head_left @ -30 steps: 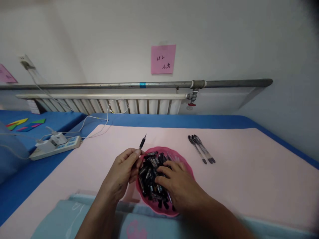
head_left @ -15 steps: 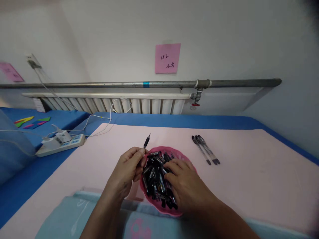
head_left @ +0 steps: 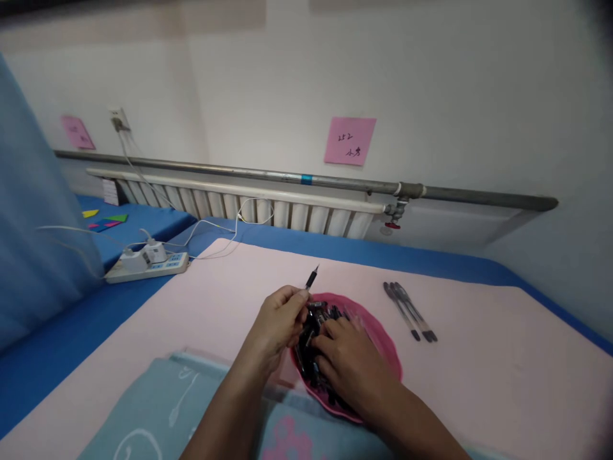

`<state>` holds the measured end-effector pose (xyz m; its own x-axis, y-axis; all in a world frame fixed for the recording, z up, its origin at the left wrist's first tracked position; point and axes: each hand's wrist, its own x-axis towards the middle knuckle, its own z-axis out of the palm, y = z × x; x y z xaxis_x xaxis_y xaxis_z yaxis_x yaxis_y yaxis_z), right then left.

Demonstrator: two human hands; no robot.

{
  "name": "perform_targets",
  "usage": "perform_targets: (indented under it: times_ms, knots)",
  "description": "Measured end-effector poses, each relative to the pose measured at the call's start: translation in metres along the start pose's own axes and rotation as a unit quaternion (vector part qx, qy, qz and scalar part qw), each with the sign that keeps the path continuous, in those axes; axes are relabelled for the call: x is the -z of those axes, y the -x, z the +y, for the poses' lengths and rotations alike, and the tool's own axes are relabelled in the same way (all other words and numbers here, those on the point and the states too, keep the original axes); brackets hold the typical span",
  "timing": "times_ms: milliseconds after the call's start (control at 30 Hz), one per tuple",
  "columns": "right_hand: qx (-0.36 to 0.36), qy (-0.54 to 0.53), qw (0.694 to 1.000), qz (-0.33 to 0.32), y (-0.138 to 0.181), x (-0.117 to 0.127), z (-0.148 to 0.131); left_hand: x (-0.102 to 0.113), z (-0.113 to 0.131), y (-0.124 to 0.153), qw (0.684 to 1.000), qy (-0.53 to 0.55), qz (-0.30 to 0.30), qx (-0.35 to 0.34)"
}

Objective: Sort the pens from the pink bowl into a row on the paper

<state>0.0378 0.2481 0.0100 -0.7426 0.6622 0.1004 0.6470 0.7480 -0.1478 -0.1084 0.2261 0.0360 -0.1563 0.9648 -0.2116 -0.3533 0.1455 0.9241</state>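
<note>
My left hand (head_left: 279,322) is closed around a thin pen part (head_left: 311,279) whose dark tip sticks up and away from my fingers. Beside it sits a pink bowl (head_left: 385,348) filled with several small black pen pieces (head_left: 313,322). My right hand (head_left: 347,364) rests palm down in the bowl, its fingers curled among those pieces; whether it grips one is hidden. Both hands are over the pink mat (head_left: 479,377) on the table.
Assembled black pens (head_left: 409,311) lie on the mat right of the bowl. A white power strip (head_left: 146,265) with cables sits on the blue cloth at left. A light blue cloth (head_left: 158,415) covers the near edge. A radiator (head_left: 249,207) and pipe run along the wall.
The camera has swung left and tilted, so everything sits further right in view. My right hand has shifted slightly within the bowl. My left hand still holds the pen part.
</note>
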Motion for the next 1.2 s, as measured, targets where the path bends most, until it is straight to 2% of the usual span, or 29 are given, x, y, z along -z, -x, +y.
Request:
perform_targets:
  times_ms: [200,400,567,667,733,800,867,900,1033,1200]
  knots:
    - [-0.004,0.049,0.999,-0.01,-0.005,0.005,-0.01,0.002,0.003,0.001,1.0,-0.002,0.002,-0.009]
    - [0.008,0.062,0.998,0.018,-0.008,-0.008,-0.007,0.0,0.002,-0.001,1.0,-0.018,0.017,0.004]
    - [0.009,-0.008,0.999,0.047,-0.008,-0.019,-0.003,-0.002,-0.005,-0.003,0.999,-0.028,0.015,0.011]
    - [-0.019,-0.146,0.985,0.09,-0.006,-0.014,0.002,-0.001,-0.007,-0.004,0.999,-0.032,0.008,0.018]
    - [-0.078,-0.303,0.943,0.113,-0.004,-0.005,0.01,0.0,-0.006,-0.004,0.998,-0.047,0.001,0.029]
    - [-0.145,-0.467,0.864,0.123,-0.002,0.005,0.021,-0.001,-0.005,-0.004,0.996,-0.071,-0.009,0.046]
    - [-0.177,-0.567,0.793,0.136,-0.001,0.013,0.033,-0.002,-0.005,-0.003,0.993,-0.097,-0.021,0.065]
    - [-0.182,-0.59,0.772,0.149,-0.001,0.016,0.039,-0.003,-0.005,-0.003,0.991,-0.109,-0.03,0.073]
    - [-0.193,-0.617,0.742,0.179,-0.001,0.021,0.053,-0.006,-0.008,-0.001,0.984,-0.138,-0.071,0.083]
    - [-0.208,-0.67,0.689,0.179,-0.001,0.025,0.052,-0.007,-0.007,0.003,0.979,-0.16,-0.088,0.094]
